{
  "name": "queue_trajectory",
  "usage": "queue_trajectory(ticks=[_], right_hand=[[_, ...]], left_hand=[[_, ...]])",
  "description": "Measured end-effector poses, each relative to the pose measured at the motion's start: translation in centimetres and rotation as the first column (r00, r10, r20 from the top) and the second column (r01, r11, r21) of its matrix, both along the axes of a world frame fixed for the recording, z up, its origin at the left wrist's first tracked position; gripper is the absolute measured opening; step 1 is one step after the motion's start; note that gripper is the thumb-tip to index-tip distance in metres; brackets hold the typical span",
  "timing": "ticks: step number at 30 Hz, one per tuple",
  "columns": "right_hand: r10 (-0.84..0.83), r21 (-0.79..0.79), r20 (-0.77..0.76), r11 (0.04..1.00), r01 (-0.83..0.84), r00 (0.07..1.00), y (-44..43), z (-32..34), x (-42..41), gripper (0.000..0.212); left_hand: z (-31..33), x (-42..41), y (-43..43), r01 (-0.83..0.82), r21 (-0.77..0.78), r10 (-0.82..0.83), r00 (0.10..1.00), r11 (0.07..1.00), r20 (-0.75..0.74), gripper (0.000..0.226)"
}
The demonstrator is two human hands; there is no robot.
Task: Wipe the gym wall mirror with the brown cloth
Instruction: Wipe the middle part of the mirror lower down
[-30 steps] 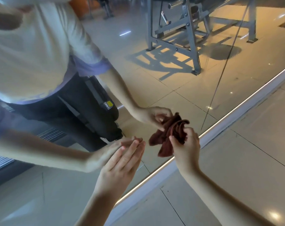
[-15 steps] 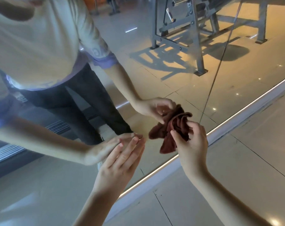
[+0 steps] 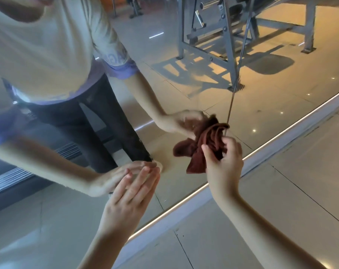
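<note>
The wall mirror (image 3: pixel 271 105) fills the upper left of the view and runs down to the floor. My right hand (image 3: pixel 223 164) grips the bunched brown cloth (image 3: pixel 201 144) and holds it against the lower part of the glass. My left hand (image 3: pixel 129 195) lies flat with straight fingers, its fingertips touching the mirror to the left of the cloth. Both hands and the cloth show again as reflections in the glass.
A pale frame strip (image 3: pixel 262 154) runs diagonally along the mirror's bottom edge. Tiled floor (image 3: pixel 291 191) lies at the lower right. A vertical seam (image 3: pixel 236 84) splits the mirror panels. A grey metal gym machine frame (image 3: pixel 229 45) and a person's body are reflected.
My right hand has slid the cloth a little up and to the right along the glass. The left hand stays flat on the mirror. The view has shifted slightly.
</note>
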State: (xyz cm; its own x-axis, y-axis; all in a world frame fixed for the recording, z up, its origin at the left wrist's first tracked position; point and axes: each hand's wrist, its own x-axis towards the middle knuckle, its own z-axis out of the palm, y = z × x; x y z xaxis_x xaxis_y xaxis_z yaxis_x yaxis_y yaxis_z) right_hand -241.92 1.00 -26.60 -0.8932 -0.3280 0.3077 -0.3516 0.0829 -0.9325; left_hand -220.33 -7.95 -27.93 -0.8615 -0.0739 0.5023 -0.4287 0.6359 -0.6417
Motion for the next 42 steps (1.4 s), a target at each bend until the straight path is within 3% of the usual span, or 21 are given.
queue_trajectory(ticks=[2,3,6,8,11,12,14,16,19,24,26,28,30,31,33,35,37,40,42], right_hand=[[0.051,0.075,0.123,0.995,-0.060,0.991,0.4,-1.0,0.3,0.023],[0.070,0.076,0.092,0.994,-0.077,0.993,0.6,-1.0,0.4,0.023],[0.090,-0.001,-0.182,0.996,-0.091,0.979,0.7,0.5,-0.1,0.025],[0.056,-0.034,-0.248,0.997,-0.066,0.967,0.4,0.8,-1.1,0.026],[0.031,0.033,0.039,0.999,-0.032,0.999,0.3,0.3,-1.6,0.025],[0.045,0.051,0.041,0.998,-0.047,0.998,0.4,0.2,-1.4,0.026],[0.088,0.010,-0.193,0.996,-0.087,0.977,0.6,0.7,-0.9,0.030],[0.124,-0.048,-0.438,0.986,-0.161,0.891,0.3,2.3,-0.7,0.031],[0.070,-0.065,-0.553,0.990,-0.126,0.831,-0.5,4.4,-1.0,0.034],[-0.006,-0.102,-0.311,0.994,-0.027,0.950,-0.5,3.9,-1.4,0.039],[0.004,-0.101,-0.371,0.994,-0.045,0.928,-0.6,4.6,-0.8,0.038],[0.069,-0.060,-0.534,0.991,-0.119,0.843,-0.6,5.4,-0.3,0.035],[0.081,-0.035,-0.594,0.991,-0.127,0.800,-0.5,5.2,-1.2,0.034],[0.047,-0.054,-0.540,0.994,-0.090,0.840,-0.6,4.9,-2.1,0.035],[-0.063,-0.095,-0.222,0.995,0.043,0.973,-0.5,4.5,-4.2,0.036],[-0.107,-0.045,0.041,0.993,0.109,0.993,-0.4,3.7,-5.0,0.036],[-0.068,-0.030,-0.095,0.997,0.065,0.993,-0.2,3.2,-3.9,0.031],[0.146,0.008,-0.381,0.988,-0.155,0.913,0.4,1.8,-2.3,0.033],[0.122,0.009,-0.329,0.992,-0.126,0.936,0.4,1.0,-3.7,0.030]], left_hand=[[0.3,-0.7,0.1,0.001,-0.003,-0.001,1.000,1.000,0.004,0.051],[0.4,-1.1,0.1,0.000,0.003,0.000,1.000,1.000,0.000,0.050],[0.6,-2.3,0.2,-0.009,0.015,0.009,1.000,1.000,-0.006,0.049],[0.6,-2.6,0.1,-0.008,0.015,0.008,1.000,1.000,-0.002,0.049],[0.5,-2.7,0.1,0.005,0.015,-0.004,1.000,1.000,-0.016,0.048],[0.5,-2.6,0.1,0.009,0.017,-0.009,1.000,1.000,-0.020,0.048],[0.8,-2.7,0.1,0.010,0.014,-0.010,1.000,1.000,-0.012,0.048],[1.0,-2.7,-0.1,0.006,0.003,-0.006,1.000,1.000,-0.006,0.048],[0.9,-2.7,0.0,0.001,-0.005,-0.001,1.000,1.000,0.001,0.047],[1.2,-2.8,-0.1,0.001,-0.023,0.000,1.000,1.000,0.017,0.048],[1.9,-3.0,-0.1,0.012,-0.018,-0.012,1.000,1.000,0.000,0.049],[2.7,-3.7,-0.2,0.025,-0.022,-0.025,0.999,0.999,-0.024,0.050],[3.2,-4.2,-0.3,0.033,-0.024,-0.034,0.999,0.999,-0.039,0.050],[3.3,-4.4,-0.3,0.036,-0.023,-0.037,0.998,0.999,-0.047,0.050],[3.3,-4.5,-0.3,0.038,-0.020,-0.039,0.997,0.999,-0.059,0.050],[3.1,-4.6,-0.3,0.038,-0.019,-0.039,0.997,0.999,-0.061,0.050],[3.0,-4.7,-0.4,0.042,-0.022,-0.043,0.997,0.999,-0.068,0.050],[2.7,-5.5,-0.5,0.048,-0.033,-0.049,0.997,0.998,-0.061,0.053],[2.5,-5.9,-0.5,0.052,-0.030,-0.054,0.998,0.998,-0.043,0.054]])
